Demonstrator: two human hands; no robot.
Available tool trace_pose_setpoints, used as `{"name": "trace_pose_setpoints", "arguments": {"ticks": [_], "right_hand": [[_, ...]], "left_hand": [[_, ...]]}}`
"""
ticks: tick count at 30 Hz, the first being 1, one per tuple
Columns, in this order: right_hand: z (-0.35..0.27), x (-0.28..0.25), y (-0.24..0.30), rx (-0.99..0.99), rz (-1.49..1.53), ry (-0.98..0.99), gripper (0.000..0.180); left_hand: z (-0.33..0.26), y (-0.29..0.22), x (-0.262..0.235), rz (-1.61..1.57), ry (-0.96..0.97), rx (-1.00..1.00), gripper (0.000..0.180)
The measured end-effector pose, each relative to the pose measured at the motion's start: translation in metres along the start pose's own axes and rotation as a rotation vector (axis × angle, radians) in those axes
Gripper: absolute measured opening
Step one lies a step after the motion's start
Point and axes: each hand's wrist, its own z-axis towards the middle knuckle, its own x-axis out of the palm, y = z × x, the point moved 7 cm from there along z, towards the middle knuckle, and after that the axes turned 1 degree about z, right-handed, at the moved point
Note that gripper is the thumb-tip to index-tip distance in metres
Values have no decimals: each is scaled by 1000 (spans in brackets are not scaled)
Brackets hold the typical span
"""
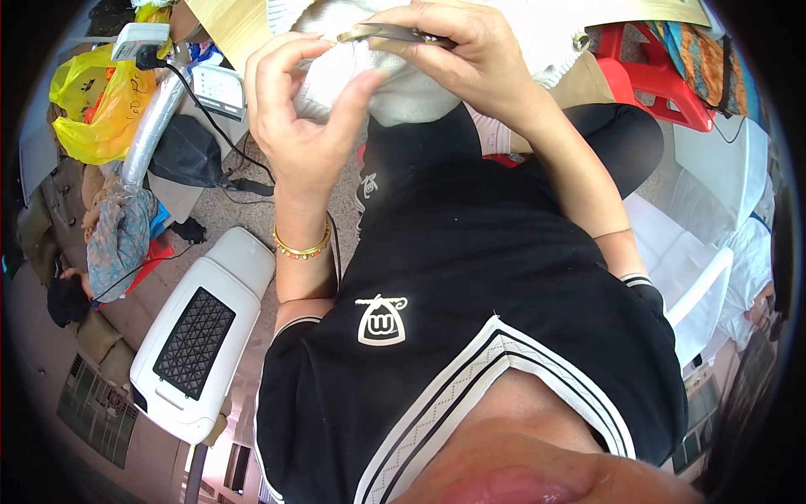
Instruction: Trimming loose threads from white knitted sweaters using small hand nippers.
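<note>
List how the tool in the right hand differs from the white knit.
The tool is slim and dark; the knit is broad and white. The tool looks stiff; the knit looks soft and bunched. Shared: both are close to the left hand.

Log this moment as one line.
left hand: at white knit fabric | right hand: holding slim metal tool | tool tip: near left hand

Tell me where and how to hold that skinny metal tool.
Probably by its right half, coming from the right, where the right hand pinches it. The skinny metal tool is long and lies nearly sideways, its left end sticking out near the left hand, so a grip there could crowd that hand. I can't tell if either end is sharp.
</note>
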Motion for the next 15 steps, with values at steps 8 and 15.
{"name": "trace_pose_setpoints", "arguments": {"ticks": [8,15], "right_hand": [[-6,-4,-8,-46,-35,-47,27],[3,-9,-2,273,-93,77,29]], "left_hand": [[2,-23,2,435,-42,187,25],[1,-17,7,502,2,123,18]]}}
